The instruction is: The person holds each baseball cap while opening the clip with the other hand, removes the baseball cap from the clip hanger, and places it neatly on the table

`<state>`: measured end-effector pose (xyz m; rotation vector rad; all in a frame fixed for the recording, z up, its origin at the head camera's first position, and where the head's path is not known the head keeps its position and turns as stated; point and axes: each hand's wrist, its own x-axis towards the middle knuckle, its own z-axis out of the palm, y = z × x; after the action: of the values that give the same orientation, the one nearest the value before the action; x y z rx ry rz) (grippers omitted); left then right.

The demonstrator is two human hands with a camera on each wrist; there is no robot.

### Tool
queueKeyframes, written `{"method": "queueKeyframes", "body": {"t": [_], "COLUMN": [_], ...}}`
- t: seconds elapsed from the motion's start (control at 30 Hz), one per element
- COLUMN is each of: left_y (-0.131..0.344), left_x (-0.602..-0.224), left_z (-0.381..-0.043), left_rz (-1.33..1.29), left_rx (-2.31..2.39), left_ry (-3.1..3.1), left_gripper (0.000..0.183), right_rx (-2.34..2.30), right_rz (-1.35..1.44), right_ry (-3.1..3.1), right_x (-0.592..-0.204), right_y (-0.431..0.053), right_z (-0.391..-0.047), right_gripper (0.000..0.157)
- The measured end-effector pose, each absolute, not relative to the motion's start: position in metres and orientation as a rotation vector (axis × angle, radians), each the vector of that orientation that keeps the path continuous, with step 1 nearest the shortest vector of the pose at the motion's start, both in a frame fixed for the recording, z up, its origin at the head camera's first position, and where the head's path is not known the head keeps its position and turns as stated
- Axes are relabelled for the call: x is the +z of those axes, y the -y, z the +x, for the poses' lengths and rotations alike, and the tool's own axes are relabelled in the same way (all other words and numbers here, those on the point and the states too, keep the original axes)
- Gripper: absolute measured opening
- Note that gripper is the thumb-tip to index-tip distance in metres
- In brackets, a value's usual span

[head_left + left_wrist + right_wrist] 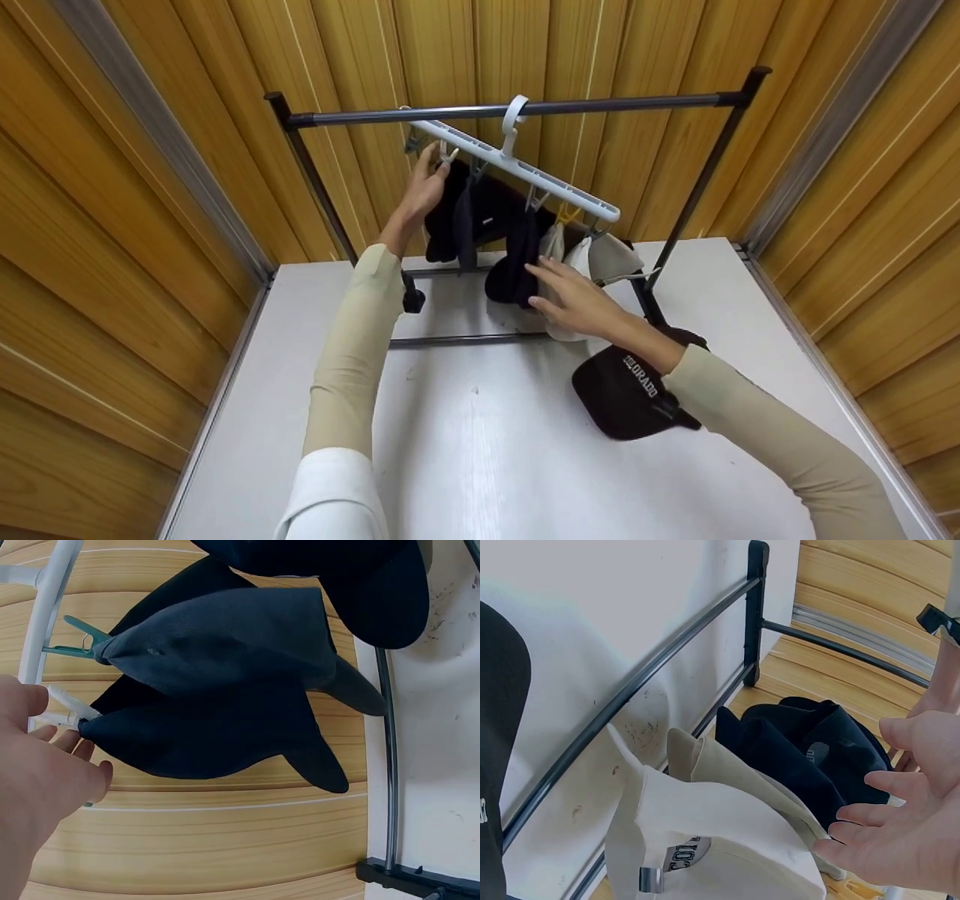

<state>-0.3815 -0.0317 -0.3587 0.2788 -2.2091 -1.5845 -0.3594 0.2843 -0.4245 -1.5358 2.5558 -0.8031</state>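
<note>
A white clip hanger hangs by its hook from a black rack bar, slanting down to the right. Several caps hang from its clips, among them a dark navy cap on a white clip. My left hand is at this clip near the hanger's far left end, fingers loosely bent beside it; the clip's levers stand apart. My right hand is spread before the hanging caps, fingertips close to a navy cap and a beige cap. Whether they touch is unclear. It holds nothing.
The black rack stands on a white surface between wood-panelled walls. A black cap lettered COLORADO lies below my right forearm. A white cap hangs near the hanger's right end.
</note>
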Motion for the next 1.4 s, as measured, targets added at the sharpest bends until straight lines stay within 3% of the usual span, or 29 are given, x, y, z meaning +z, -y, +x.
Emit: {"method": "queueKeyframes", "body": {"t": [0.67, 0.87, 1.1, 1.4], "left_y": [0.035, 0.031, 0.019, 0.005], "left_x": [-0.373, -0.380, -0.379, -0.372], "left_z": [-0.360, -0.353, -0.346, -0.325], "left_rz": [0.243, 0.214, 0.059, -0.004], "left_rx": [-1.710, -1.771, -1.967, -2.019], "left_ry": [2.070, 2.110, 1.949, 1.999], "left_gripper": [0.039, 0.044, 0.032, 0.043], "right_rx": [-0.889, -0.926, -1.041, -1.151], "right_rz": [-1.512, -1.496, -1.521, -1.577], "right_ry": [-2.522, -2.494, -2.479, -2.465], "right_x": [-0.410, -0.397, -0.379, -0.379], "right_y": [-0.273, -0.267, -0.259, -0.244], "right_z": [-0.365, -0.365, -0.363, -0.360], "right_gripper": [0.057, 0.057, 0.054, 0.048]}}
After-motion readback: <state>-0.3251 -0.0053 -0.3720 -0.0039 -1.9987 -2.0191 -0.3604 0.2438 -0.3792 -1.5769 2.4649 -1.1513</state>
